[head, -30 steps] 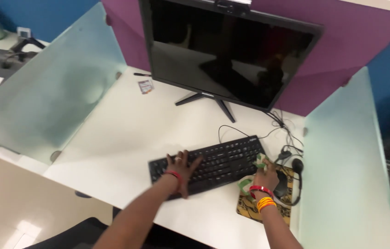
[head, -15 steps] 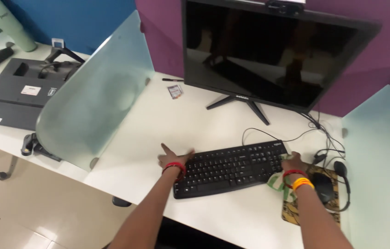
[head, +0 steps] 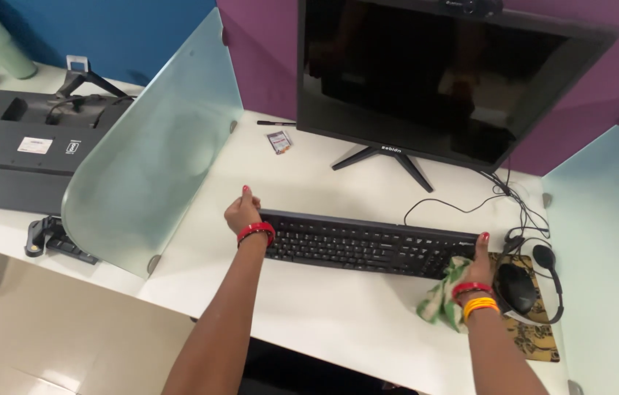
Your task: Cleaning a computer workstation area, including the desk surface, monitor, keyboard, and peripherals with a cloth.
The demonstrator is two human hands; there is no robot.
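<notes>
The long black matt plastic keyboard (head: 368, 245) is lying on the smooth white counter (head: 324, 322). A soft green-and-white patterned cloth (head: 441, 300) is crumpling beside it, while the glossy black monitor screen (head: 426, 80) is reflecting light.

Dark monitor (head: 426, 80), black mouse (head: 516, 287)

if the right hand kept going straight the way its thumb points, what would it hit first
The right hand grips the right end of the black keyboard, thumb aimed at the back of the white desk. First in line look to be the loose black cables, then the purple partition wall; depth is unclear.
</notes>
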